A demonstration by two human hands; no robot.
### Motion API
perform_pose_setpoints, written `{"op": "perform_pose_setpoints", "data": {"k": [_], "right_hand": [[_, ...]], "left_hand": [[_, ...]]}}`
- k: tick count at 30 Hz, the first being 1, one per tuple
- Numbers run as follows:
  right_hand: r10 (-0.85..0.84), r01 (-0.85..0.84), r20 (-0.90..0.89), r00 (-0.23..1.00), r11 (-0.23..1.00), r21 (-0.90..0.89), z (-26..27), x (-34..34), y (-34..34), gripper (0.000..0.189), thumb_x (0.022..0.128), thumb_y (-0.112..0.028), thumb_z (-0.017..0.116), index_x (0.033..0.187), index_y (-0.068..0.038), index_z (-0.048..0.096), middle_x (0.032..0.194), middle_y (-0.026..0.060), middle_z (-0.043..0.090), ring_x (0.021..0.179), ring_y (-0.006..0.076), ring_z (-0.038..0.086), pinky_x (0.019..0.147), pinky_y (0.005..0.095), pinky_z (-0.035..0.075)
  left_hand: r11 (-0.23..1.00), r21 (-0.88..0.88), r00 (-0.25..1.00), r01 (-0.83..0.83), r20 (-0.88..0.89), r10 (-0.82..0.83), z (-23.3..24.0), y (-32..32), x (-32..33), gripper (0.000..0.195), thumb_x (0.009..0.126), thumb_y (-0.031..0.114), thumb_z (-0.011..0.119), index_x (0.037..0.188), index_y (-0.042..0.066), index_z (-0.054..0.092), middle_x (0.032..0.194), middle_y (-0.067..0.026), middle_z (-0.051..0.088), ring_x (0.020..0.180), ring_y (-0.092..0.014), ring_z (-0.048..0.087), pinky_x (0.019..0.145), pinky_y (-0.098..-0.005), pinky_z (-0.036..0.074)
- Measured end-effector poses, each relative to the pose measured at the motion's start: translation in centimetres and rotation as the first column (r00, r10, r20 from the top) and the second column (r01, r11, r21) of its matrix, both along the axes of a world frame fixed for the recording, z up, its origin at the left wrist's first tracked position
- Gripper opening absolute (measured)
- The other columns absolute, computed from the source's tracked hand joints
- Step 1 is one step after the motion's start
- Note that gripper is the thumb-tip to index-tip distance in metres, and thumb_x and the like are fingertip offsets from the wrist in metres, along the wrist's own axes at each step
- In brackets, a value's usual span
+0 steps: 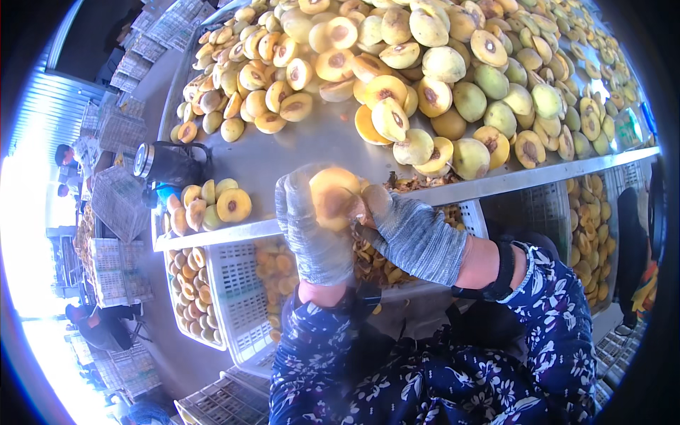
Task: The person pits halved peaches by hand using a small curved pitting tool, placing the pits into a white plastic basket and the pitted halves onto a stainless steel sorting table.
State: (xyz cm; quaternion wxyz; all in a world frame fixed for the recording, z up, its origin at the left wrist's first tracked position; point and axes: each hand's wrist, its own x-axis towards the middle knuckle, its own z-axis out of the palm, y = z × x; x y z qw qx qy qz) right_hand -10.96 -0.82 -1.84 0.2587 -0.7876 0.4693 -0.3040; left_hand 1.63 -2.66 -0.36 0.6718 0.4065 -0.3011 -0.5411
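Note:
My left hand [316,228], in a grey knitted glove, holds a yellow-orange peach half [333,194] above the metal table's front edge. My right hand [411,226], gloved alike, meets the fruit from the right with its fingertips; whether it grips a small tool or only the fruit is blurred and hidden. Beyond my hands, halved yellow peaches [385,93], some with brown pit hollows showing, lie heaped on the metal table [255,164]. Brown scraps [419,182] lie at the table edge right of my hands. A small group of peach halves [234,205] sits on the table to the left.
A black flask [175,162] lies on the table at left. Below the edge stand white plastic crates [244,297], several with peach halves, and a container of scraps [382,260]. Stacked crates [119,202] line the far left floor, where a seated person [106,326] and others are seen.

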Motion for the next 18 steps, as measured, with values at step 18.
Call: {"op": "perform_pose_setpoints", "data": {"k": [18], "right_hand": [[0.043,-0.055,0.337,0.94,0.998,0.028,-2.4,0.6,1.5,0.017,0.076,-0.005,0.054,0.091,0.001,0.049,0.07,0.0163,0.055,0.066,0.0327,0.058,0.056,0.0381,0.047]], "left_hand": [[0.973,-0.208,0.918,0.097,0.396,-0.007,-0.4,1.2,-0.3,0.02,0.09,0.021,0.047,0.098,0.003,0.051,0.098,-0.0094,0.053,0.091,-0.02,0.054,0.082,-0.0334,0.047]]}}
